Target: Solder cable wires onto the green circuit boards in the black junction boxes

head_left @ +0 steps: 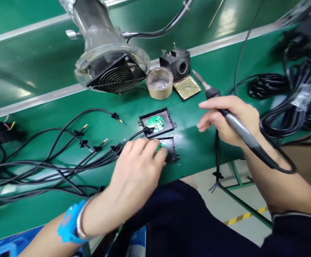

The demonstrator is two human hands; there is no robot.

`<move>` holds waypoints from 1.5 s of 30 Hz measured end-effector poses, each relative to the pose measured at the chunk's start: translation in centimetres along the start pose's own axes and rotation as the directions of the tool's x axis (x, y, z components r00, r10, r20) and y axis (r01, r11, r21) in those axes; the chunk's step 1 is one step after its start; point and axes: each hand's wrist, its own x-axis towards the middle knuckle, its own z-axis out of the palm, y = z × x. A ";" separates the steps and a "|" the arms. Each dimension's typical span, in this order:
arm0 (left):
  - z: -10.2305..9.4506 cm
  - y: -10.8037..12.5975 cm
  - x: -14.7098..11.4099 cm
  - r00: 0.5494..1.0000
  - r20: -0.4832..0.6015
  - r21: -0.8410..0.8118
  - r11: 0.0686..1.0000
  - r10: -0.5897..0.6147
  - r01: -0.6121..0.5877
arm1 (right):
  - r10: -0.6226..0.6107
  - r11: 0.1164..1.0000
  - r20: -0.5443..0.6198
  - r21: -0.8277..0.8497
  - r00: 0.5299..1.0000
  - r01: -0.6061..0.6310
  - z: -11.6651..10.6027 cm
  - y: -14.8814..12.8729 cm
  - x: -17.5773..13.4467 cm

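Past the loose black cables, the left hand curls its fingers over the nearer black case close to the bench's front edge; I can't tell whether they pinch it, though it wants holding flat. The right hand wraps the soldering iron pen-fashion, tip up, best kept clear of bare fingers.

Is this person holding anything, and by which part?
The right hand holds a soldering iron by the front of its handle. The left hand is at the nearer black case; whether it grips it cannot be told.
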 end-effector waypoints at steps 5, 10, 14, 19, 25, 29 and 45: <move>4.2 8.4 2.7 0.909 -0.216 -0.036 0.927 0.357 -0.373 | -0.009 0.999 -0.083 0.052 0.997 0.013 -1.2 -0.5 2.5; 6.1 9.4 6.1 0.814 -0.267 -0.118 0.821 0.516 -0.559 | -0.038 0.999 -0.109 -0.012 0.993 0.037 -2.2 -0.6 3.6; 1.7 4.9 4.6 0.892 -0.287 -0.589 0.669 0.350 -0.452 | -0.085 0.995 -0.085 0.043 0.993 0.089 -2.5 0.9 4.0; -2.4 -0.2 1.5 0.968 -0.183 -0.978 0.132 -0.172 -0.161 | -0.171 0.985 -0.212 -0.068 0.962 0.160 -0.7 1.7 4.1; -2.7 -3.1 1.7 0.957 0.042 -0.970 -0.241 -0.287 -0.030 | -0.162 0.972 -0.098 -0.187 0.982 0.142 1.5 1.5 2.1; -2.5 -3.6 3.3 0.930 0.330 -0.944 -0.047 -0.163 0.327 | -0.045 0.998 -0.096 -0.045 0.994 0.041 2.8 0.7 0.9; -1.4 -3.3 4.9 0.866 0.153 -0.969 0.098 -0.476 0.225 | -0.070 0.997 -0.254 -0.029 0.965 0.065 5.9 -2.7 1.8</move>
